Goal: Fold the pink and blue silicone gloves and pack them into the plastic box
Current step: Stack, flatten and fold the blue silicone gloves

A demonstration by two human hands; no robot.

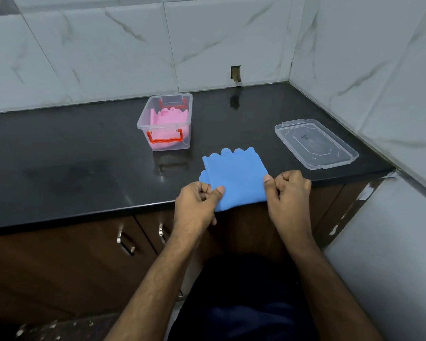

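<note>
A folded blue silicone glove (236, 175) lies at the front edge of the black counter, its scalloped cuff pointing away from me and its near end hanging over the edge. My left hand (197, 205) pinches its near left corner between thumb and curled fingers. My right hand (288, 193) pinches its right edge the same way. Behind and to the left stands the clear plastic box (143, 119) with red handles, open, with the pink glove (167, 119) folded inside it.
The box's clear lid (315, 143) lies flat on the counter (71, 156) at the right, near the corner of the marble-tiled walls. Brown cabinet doors with metal handles (126, 242) sit below the counter edge.
</note>
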